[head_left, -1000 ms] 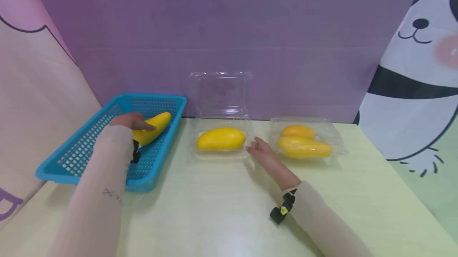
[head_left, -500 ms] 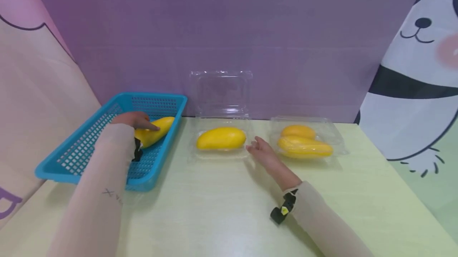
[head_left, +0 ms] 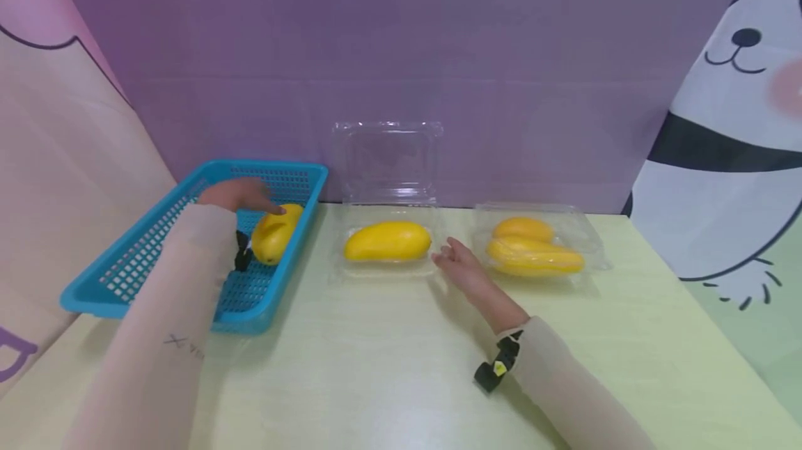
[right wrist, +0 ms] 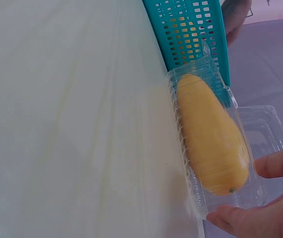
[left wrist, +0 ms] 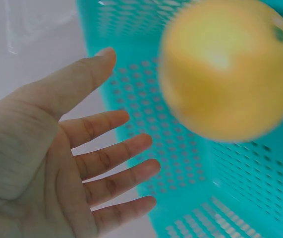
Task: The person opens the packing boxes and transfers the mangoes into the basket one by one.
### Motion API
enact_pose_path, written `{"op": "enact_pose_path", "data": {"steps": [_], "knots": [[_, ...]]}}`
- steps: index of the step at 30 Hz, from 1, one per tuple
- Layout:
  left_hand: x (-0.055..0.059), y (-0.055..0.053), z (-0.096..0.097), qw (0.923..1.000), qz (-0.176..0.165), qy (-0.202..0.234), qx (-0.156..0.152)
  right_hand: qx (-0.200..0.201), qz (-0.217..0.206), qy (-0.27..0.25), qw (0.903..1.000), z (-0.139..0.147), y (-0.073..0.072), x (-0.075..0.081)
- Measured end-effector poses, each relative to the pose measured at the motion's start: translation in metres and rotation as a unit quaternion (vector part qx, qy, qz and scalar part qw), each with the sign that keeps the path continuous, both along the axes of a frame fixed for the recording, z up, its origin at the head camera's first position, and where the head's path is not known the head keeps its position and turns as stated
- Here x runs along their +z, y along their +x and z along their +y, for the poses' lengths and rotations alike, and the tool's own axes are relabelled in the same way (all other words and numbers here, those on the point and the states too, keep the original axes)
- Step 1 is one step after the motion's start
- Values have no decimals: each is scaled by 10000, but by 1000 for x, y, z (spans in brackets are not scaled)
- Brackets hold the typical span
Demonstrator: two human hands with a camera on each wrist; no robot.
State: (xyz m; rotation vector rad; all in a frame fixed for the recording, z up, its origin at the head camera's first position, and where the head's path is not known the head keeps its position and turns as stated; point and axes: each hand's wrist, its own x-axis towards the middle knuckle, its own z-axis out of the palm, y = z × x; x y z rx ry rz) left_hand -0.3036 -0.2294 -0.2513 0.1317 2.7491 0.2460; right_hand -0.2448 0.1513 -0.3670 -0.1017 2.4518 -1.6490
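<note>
In the head view my left hand [head_left: 238, 194] is over the blue perforated basket [head_left: 144, 251], just above a yellow mango-like fruit [head_left: 276, 235]. The left wrist view has the fingers spread and straight, apart from the rounded end of that fruit [left wrist: 225, 69]. My right hand [head_left: 466, 270] is at the right end of a clear plastic clamshell box [head_left: 389, 166], whose lid stands up. Inside lies another yellow mango-like fruit [head_left: 387, 242]. In the right wrist view, thumb and finger are parted at the box's end; whether they press it I cannot tell.
To the right stands a second clear clamshell box [head_left: 585, 234] with two yellow fruits [head_left: 532, 256] in it. A purple backdrop [head_left: 401, 39] rises behind the pale table [head_left: 376, 366].
The fruit in the basket has turned more upright against the basket's right side. My left hand has lifted a little off it and straightened. The right hand has stayed put.
</note>
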Motion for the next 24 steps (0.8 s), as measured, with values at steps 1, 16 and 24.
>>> {"op": "enact_pose_path", "data": {"steps": [1, 16, 24], "knots": [[3, 0, 3, 9999, 58, 87, 1, 0, -2, -3, 10000, 0, 0, 0], [22, -7, 73, 9883, 976, 378, -1114, -68, -225, 18, 9997, 5, -2, 0], [25, -1, 112, 9813, 764, 534, -1686, -40, -252, 87, 9996, 6, 0, 1]]}}
